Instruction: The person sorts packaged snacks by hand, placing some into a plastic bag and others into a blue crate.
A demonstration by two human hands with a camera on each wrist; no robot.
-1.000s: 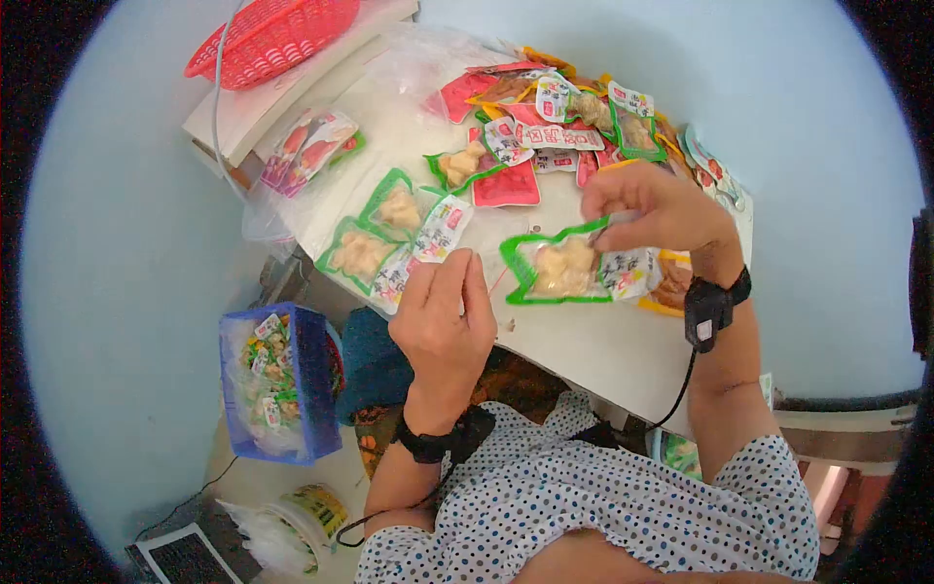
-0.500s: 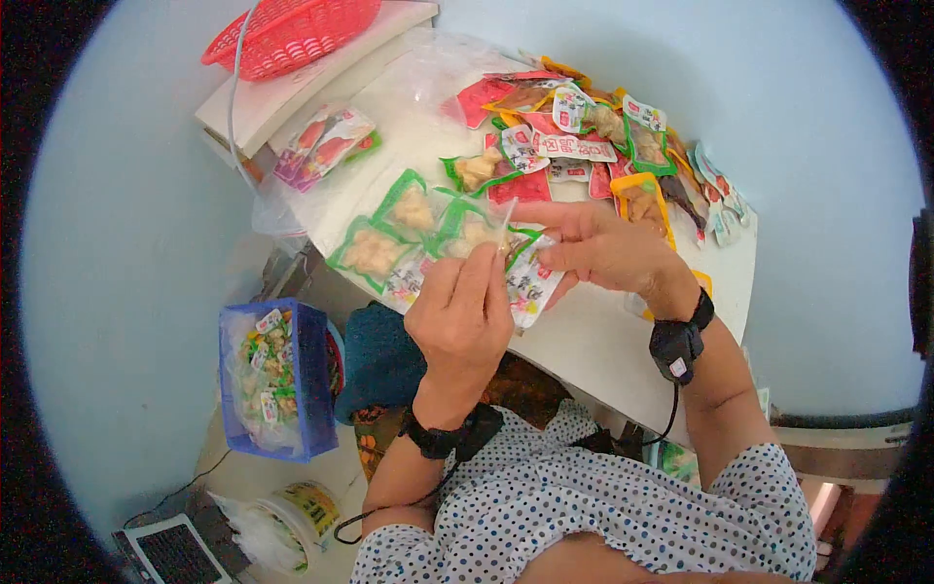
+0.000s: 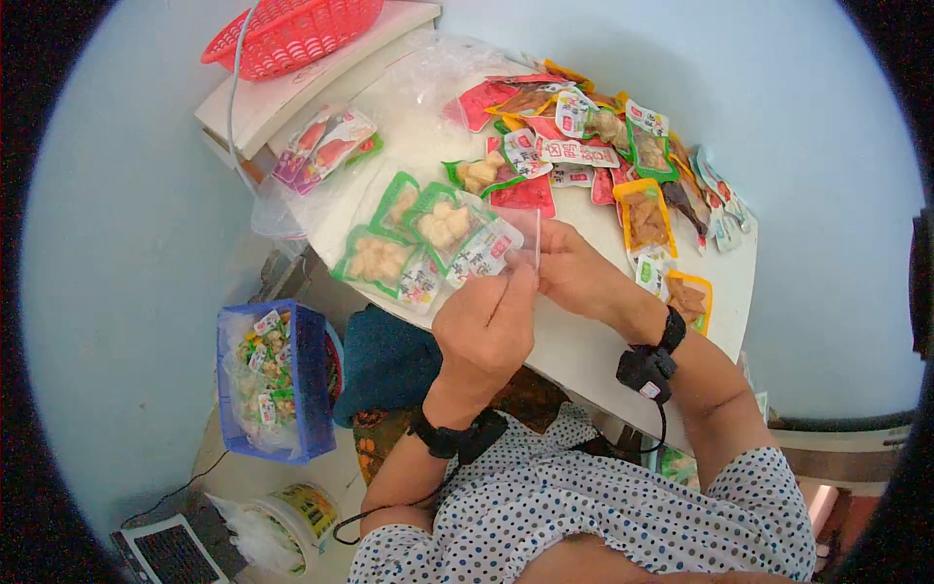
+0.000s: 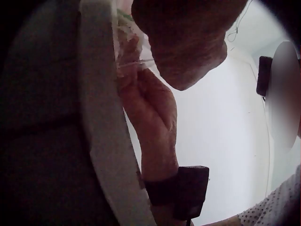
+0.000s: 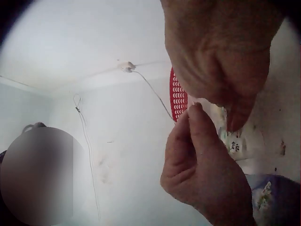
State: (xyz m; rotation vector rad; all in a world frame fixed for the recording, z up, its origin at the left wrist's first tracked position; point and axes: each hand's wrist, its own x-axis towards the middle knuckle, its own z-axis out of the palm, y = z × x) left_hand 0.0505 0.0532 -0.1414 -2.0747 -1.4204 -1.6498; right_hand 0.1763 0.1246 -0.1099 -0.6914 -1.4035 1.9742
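Observation:
In the head view a clear plastic bag lies over green-edged packets of pale food, one packet on top of two others, the left one lying flat. My left hand pinches the near edge of the clear bag between thumb and fingers. My right hand is at the bag's right side, fingers partly hidden behind the plastic and pinching its edge. The right wrist view shows the left hand with thumb and finger together, close to the right hand.
Mixed packets are heaped at the table's back right, and two yellow-edged packets lie near my right forearm. A red basket stands on a white ledge. Below left are a blue crate of packets and a bucket.
The green-edged packet that my right hand carried from the right now lies over the other two, inside or under clear plastic. Both hands have come together at the bag's edge.

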